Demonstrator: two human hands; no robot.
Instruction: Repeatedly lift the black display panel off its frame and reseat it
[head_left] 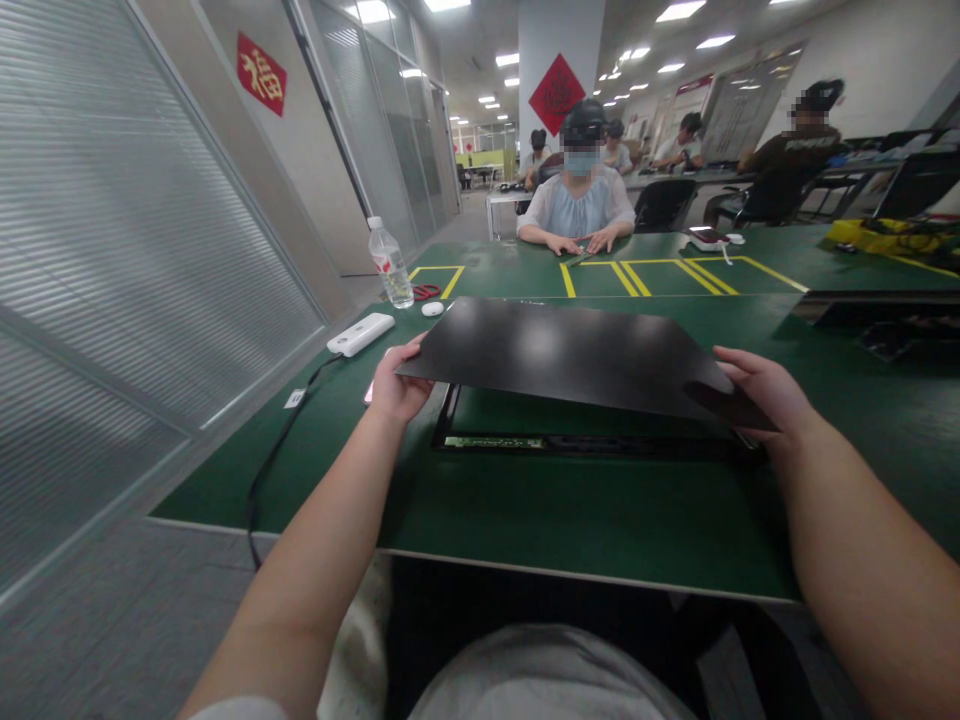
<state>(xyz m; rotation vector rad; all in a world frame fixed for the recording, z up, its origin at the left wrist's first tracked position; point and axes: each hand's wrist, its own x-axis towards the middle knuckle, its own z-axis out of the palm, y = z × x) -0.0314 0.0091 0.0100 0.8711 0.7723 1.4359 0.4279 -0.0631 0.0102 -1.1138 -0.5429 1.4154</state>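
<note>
Both hands hold a thin black sheet (570, 355) up off the green desk (570, 530). It's approx. level, w/ soft glare spots on its top face. Left hand (397, 385): grip clamped on the sheet's near-left corner, thumb on top, fingers under. Right hand (757, 392): grip clamped on the near-right corner, fingers along the edge; thumb position can't be made out.

Directly below the sheet a black rectangular frame (600, 447) lies flat on the desk, w/ a green circuit strip (496, 441) along its near-left side. The sheet hangs above the frame w/ a visible gap at the near edge; the far edge is hidden.

Left of the frame is a slim white box (361, 333) w/ a black cable (274, 460) running off the desk's edge. Further back are a water bottle (390, 262), red scissors (426, 291) and a small white object (433, 309). Opp. side: another person (577, 205) sits w/ both hands on the desk, near yellow tape lines (622, 275).
</note>
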